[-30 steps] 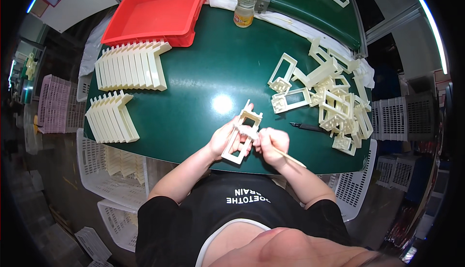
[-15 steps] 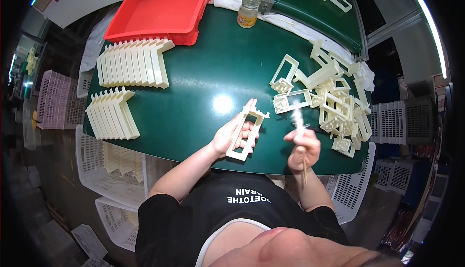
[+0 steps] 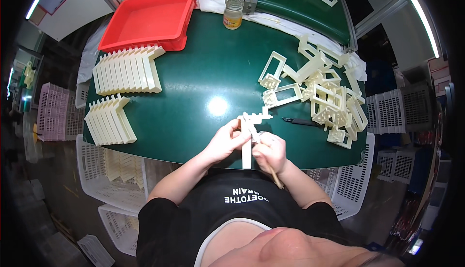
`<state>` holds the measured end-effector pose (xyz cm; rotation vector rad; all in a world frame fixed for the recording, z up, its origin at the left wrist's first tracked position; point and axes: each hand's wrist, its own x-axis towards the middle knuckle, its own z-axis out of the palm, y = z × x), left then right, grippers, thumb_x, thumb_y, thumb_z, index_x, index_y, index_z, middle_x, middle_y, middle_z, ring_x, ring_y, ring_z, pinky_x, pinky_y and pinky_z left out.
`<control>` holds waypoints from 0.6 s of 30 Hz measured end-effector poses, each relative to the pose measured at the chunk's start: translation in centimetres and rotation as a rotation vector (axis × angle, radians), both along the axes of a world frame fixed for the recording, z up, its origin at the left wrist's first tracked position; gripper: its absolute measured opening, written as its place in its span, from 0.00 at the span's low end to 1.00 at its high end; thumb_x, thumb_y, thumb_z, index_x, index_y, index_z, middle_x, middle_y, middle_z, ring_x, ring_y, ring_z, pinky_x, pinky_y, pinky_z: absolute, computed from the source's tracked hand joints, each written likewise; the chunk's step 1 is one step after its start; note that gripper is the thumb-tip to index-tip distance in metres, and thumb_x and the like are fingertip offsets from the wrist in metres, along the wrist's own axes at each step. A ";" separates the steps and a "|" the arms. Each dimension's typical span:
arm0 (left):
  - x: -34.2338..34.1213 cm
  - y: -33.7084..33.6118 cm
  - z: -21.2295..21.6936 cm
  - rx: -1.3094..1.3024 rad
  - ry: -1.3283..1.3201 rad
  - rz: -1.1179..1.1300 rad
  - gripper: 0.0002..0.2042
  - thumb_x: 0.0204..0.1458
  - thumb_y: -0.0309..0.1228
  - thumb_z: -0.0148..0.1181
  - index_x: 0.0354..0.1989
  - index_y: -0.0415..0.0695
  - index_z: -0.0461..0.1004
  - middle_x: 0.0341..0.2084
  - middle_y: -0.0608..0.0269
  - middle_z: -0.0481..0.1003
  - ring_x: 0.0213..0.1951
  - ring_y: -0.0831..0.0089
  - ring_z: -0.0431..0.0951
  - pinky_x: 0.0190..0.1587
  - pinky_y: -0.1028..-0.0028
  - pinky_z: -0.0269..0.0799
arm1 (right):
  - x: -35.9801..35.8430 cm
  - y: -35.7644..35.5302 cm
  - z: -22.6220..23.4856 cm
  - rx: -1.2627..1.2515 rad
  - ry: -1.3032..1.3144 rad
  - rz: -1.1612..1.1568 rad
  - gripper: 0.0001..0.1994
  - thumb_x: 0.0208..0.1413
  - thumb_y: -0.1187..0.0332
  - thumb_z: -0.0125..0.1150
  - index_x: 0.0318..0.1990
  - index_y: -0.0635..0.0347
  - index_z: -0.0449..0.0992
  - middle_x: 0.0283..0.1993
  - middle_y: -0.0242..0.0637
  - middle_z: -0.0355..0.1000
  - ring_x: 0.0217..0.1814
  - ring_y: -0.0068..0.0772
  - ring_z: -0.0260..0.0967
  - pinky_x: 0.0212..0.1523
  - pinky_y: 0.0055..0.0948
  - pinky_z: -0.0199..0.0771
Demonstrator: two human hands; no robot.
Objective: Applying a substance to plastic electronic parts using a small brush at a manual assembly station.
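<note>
Near the table's front edge my left hand [image 3: 224,140] grips a cream plastic frame [image 3: 247,157], which stands on its side with its notched end pointing away from me. My right hand [image 3: 270,152] is closed round a thin wooden stick [image 3: 276,177] with a white, cloth-like wad [image 3: 251,129] at its far end. The wad lies against the upper part of the frame, beside my left fingertips. A craft knife [image 3: 302,121] with a black handle rests on the table to the right, partly under a heap of similar cream frames [image 3: 329,95].
Two rows of cream parts [image 3: 127,73] stand at the left, below a red tray [image 3: 147,44]. A glass jar [image 3: 233,13] with yellowish contents sits at the back. White baskets [image 3: 106,180] are below the table, and a green conveyor belt [image 3: 286,8] runs at the back right.
My right hand has come left, bringing the stick's white wad onto the frame. My left hand has turned the frame onto its side. The craft knife now shows more fully.
</note>
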<state>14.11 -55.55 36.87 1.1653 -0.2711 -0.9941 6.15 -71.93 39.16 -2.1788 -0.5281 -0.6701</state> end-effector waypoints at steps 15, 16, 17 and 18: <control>2.9 4.9 4.5 0.186 -1.749 0.307 0.27 0.33 0.25 0.68 0.48 0.42 0.70 0.42 0.56 0.71 0.45 0.54 0.73 0.48 0.55 0.69 | 0.4 0.4 5.5 -0.075 -0.005 -0.047 0.06 0.48 0.72 0.57 0.21 0.58 0.71 0.20 0.37 0.67 0.19 0.39 0.67 0.21 0.33 0.67; 3.0 5.9 4.6 0.212 -1.754 0.315 0.27 0.33 0.25 0.68 0.48 0.42 0.70 0.42 0.56 0.71 0.45 0.54 0.73 0.48 0.55 0.69 | 1.0 -0.5 5.7 -0.116 0.053 -0.099 0.05 0.48 0.73 0.55 0.22 0.59 0.71 0.20 0.37 0.67 0.19 0.40 0.66 0.21 0.34 0.67; 2.9 6.9 5.0 0.161 -1.653 0.421 0.27 0.34 0.26 0.69 0.48 0.41 0.70 0.43 0.55 0.71 0.45 0.54 0.73 0.49 0.57 0.70 | 1.2 -1.7 3.8 -0.049 0.044 -0.179 0.05 0.48 0.75 0.53 0.22 0.60 0.71 0.20 0.40 0.66 0.19 0.42 0.65 0.20 0.34 0.66; 3.2 8.5 5.5 0.115 -1.559 0.529 0.28 0.34 0.27 0.70 0.48 0.39 0.69 0.43 0.55 0.71 0.45 0.55 0.73 0.49 0.58 0.70 | 0.9 -2.8 3.2 -0.040 0.067 -0.199 0.06 0.49 0.74 0.53 0.22 0.61 0.70 0.19 0.41 0.65 0.19 0.42 0.64 0.20 0.34 0.65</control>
